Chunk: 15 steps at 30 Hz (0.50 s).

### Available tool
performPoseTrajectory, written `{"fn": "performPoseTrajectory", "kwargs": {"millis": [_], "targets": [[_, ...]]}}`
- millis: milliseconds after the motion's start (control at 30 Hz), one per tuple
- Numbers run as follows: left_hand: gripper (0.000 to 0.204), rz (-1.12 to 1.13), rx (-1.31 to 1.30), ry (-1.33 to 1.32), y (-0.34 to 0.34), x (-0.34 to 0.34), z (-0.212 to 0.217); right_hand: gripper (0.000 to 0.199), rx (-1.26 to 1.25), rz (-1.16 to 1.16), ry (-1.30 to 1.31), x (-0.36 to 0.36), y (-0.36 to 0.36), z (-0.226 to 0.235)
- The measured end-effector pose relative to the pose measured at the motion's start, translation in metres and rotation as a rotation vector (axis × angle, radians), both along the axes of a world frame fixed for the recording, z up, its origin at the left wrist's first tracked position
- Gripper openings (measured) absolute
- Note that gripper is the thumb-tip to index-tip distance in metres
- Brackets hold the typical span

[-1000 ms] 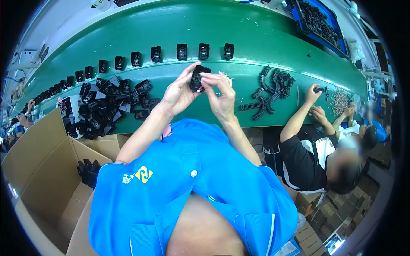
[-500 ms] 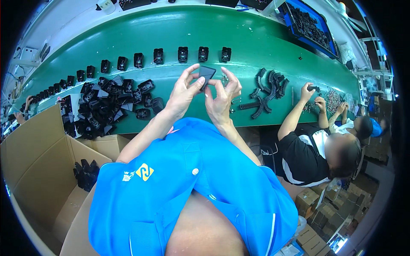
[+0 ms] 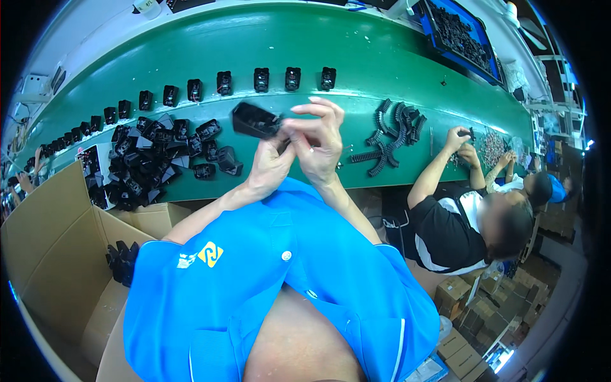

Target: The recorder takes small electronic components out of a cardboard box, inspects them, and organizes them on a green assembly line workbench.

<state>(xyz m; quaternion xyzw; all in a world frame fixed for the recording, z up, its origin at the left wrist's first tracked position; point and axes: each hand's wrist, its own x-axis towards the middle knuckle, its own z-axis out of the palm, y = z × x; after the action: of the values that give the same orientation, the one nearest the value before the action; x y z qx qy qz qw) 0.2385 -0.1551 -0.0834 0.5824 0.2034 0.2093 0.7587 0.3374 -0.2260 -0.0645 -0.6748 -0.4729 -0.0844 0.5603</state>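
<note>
A: Because the camera looks down past the blue shirt (image 3: pixel 280 286), what is nearest to see, and which step is this?

B: Nearest is an open cardboard box (image 3: pixel 57 254) at the person's left, with a few black parts on its floor. Above the shirt, both hands meet in front of the chest. The left hand (image 3: pixel 270 167) is closed around the near end of a black plastic part (image 3: pixel 256 121), which sticks out up and to the left, lifted above the green conveyor belt (image 3: pixel 356 57). The right hand (image 3: pixel 318 143) is half open, its thumb and first fingers pinching at that same end, the other fingers spread. I judge it as fitting or checking the part in the air.

A: What does the next move need?

B: I think a firm left grip while the right fingertips work precisely. Beyond, a pile of black parts (image 3: pixel 153 159) lies on the belt, and a row of single parts (image 3: pixel 254 81) stands farther. At the right, another worker (image 3: pixel 458 223) handles small pieces.
</note>
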Motion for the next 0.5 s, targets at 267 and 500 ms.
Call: {"fn": "performPoseTrajectory", "kwargs": {"millis": [267, 500], "targets": [[0.02, -0.318, 0.456, 0.447, 0.054, -0.015, -0.043, 0.01, 0.214, 0.144, 1.004, 0.013, 0.018, -0.042], [0.017, -0.138, 1.326, 0.613, 0.083, -0.095, -0.136, 0.01, -0.054, 0.031, 1.046, 0.011, -0.023, -0.08]]}}
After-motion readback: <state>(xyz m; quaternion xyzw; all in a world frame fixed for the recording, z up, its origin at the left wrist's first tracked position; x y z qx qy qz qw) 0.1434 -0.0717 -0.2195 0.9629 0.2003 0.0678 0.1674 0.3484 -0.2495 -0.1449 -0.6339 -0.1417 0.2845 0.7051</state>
